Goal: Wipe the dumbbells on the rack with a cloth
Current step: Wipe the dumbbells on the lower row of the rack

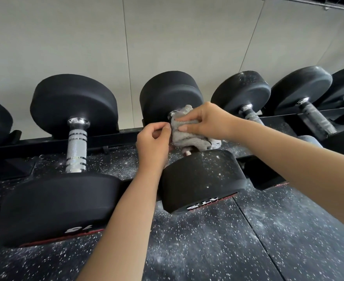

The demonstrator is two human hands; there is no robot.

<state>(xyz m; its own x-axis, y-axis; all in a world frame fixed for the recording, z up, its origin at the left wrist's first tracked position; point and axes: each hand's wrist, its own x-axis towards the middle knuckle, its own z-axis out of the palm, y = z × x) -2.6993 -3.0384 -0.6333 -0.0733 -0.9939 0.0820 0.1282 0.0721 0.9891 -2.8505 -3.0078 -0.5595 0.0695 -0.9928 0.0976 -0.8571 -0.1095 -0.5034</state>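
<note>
Rack (106,139), middle: dumbbell (201,179), likely heavy, rigid; soft cloth (185,134) wraps handle; right hand (204,122) grips it, left hand (154,140) pinches edge.

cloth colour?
Light grey. The cloth shows best in the head view, the only one.

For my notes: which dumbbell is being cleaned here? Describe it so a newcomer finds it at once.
A black rack runs along the pale wall, holding a row of black dumbbells. Look at the middle dumbbell, whose near head is speckled with white dust. Only its handle is wrapped in a grey cloth gripped by the left hand and right hand; the neighbours' metal handles are bare.
</note>
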